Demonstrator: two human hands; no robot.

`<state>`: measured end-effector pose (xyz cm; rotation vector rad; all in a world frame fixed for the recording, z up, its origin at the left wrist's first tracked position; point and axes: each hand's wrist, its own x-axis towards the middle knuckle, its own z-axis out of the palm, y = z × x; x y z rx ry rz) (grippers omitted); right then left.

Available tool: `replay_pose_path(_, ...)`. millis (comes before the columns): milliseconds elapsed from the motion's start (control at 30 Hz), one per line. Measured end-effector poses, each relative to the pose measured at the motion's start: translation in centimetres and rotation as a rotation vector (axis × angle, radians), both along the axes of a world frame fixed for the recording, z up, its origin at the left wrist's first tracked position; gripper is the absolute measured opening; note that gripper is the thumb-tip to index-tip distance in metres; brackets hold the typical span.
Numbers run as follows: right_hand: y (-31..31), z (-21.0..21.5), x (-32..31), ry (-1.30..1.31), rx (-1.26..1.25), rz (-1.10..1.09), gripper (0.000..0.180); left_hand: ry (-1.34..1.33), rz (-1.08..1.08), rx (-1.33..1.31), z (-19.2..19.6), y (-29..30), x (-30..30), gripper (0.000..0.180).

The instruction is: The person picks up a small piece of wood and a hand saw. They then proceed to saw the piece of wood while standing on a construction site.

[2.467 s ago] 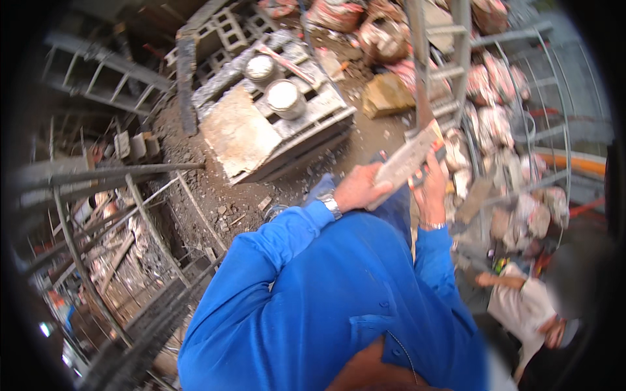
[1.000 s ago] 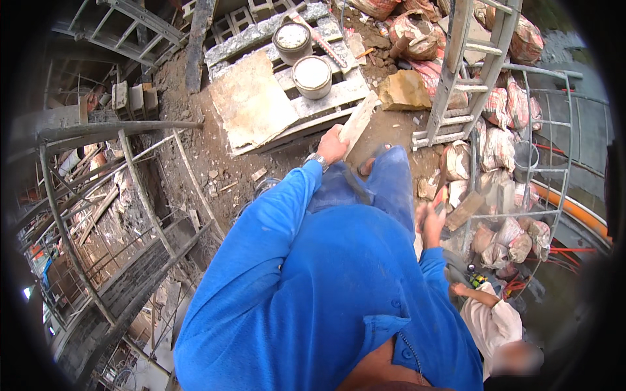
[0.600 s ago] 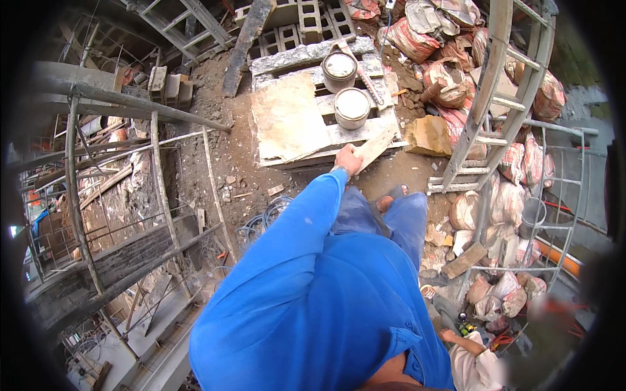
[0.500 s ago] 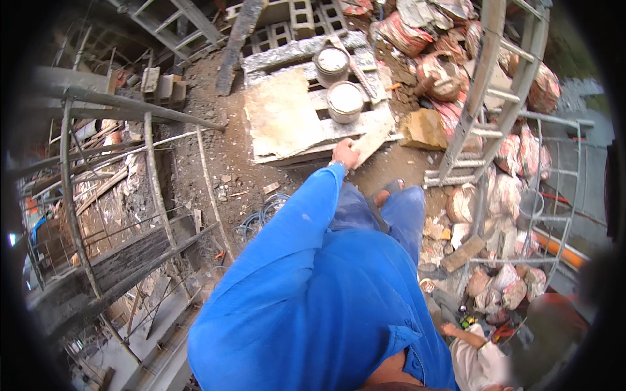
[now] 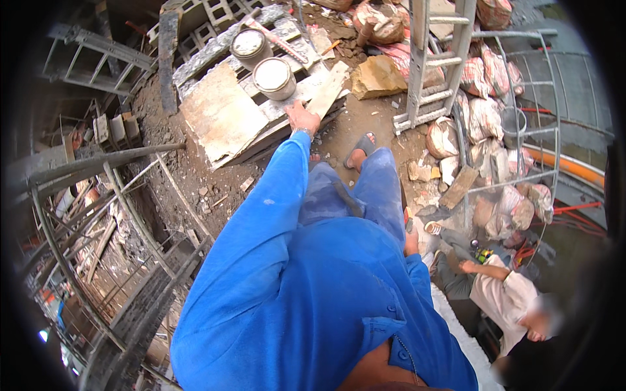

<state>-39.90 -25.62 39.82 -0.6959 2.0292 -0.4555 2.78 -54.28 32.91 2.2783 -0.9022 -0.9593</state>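
Observation:
My left hand (image 5: 304, 118) is at the near edge of a pallet-like platform (image 5: 261, 138), its fingers closed at the near end of a pale flat board (image 5: 329, 88). The grip is partly hidden. Two round buckets (image 5: 274, 79) with whitish contents stand just beyond that hand, beside a large pale sheet (image 5: 225, 112). Low by my right thigh, my right hand (image 5: 411, 242) is closed around a tool with a red-and-dark handle (image 5: 408, 218). My leg and sleeve hide most of that tool.
Yellowish stone block (image 5: 378, 77), ladder (image 5: 427, 72) and filled sacks (image 5: 486, 68) lie to the right. Wooden poles and rails (image 5: 107, 159) border the left. Hollow blocks (image 5: 195, 16) sit behind the platform. Another person (image 5: 499, 293) works low at the right.
The view has turned and shifted right, so the platform sits farther left. My left hand and the board are farther from me. My right hand with the tool has come into view.

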Motion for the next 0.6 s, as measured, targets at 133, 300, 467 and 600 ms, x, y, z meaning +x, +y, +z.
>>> replay_pose_path(133, 4.2, -0.4, 1.1, -0.048, 0.030, 0.018, 0.045, -0.110, -0.143, -0.026, -1.0, 0.9, 0.5, 0.062)
replay_pose_path(300, 8.8, -0.1, 2.1, -0.031, 0.076, -0.003, 0.044, -0.103, -0.231, -0.028, -1.5, 1.1, 0.4, 0.062)
replay_pose_path(467, 11.0, 0.5, 2.2, -0.019, 0.115, 0.008, 0.043, 0.028, -0.235, 0.005, -1.4, 0.9, -0.4, 0.058)
replay_pose_path(600, 11.0, 1.1, 1.7, -0.003, 0.136, 0.033, 0.042, 0.033, -0.184, 0.081, 0.0, 0.6, -1.2, 0.056)
